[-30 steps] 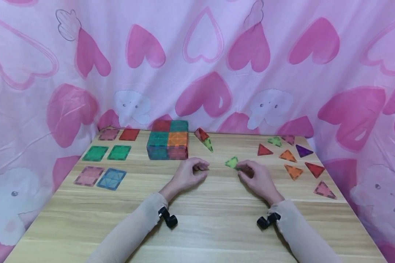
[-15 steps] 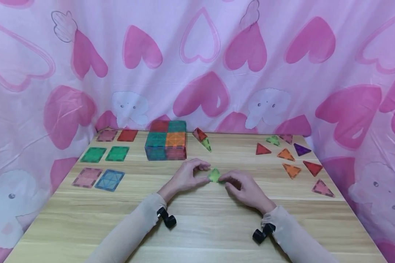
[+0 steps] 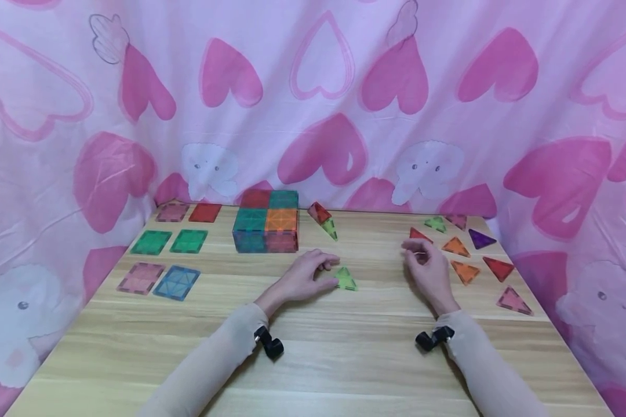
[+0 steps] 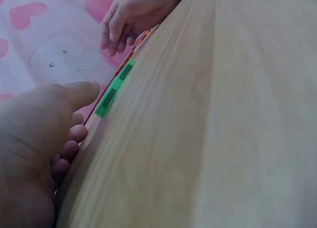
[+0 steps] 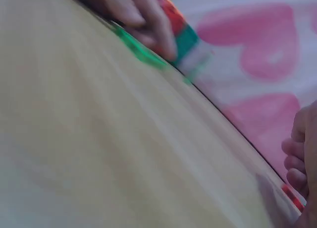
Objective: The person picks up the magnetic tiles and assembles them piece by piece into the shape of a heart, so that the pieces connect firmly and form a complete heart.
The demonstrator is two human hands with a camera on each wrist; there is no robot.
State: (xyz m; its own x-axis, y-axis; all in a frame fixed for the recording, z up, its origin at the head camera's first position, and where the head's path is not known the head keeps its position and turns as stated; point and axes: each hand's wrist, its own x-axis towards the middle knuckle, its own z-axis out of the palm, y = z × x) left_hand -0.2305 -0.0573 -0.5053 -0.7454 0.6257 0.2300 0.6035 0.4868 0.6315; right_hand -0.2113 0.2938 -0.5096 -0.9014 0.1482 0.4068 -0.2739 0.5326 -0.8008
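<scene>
Our left hand [image 3: 304,278] is loosely bent, gripping nothing, its thumb beside or touching the green triangle tile [image 3: 346,281] flat on the table [image 3: 323,353] (we cannot tell which), while our right hand [image 3: 430,271], fingers relaxed and seemingly holding nothing, hangs near the red triangle [image 3: 418,233]. We judge the green tile light, stiff and a little slick, best pinched by its edges; beyond it, leftward, stands the box of coloured squares [image 3: 251,220].
</scene>
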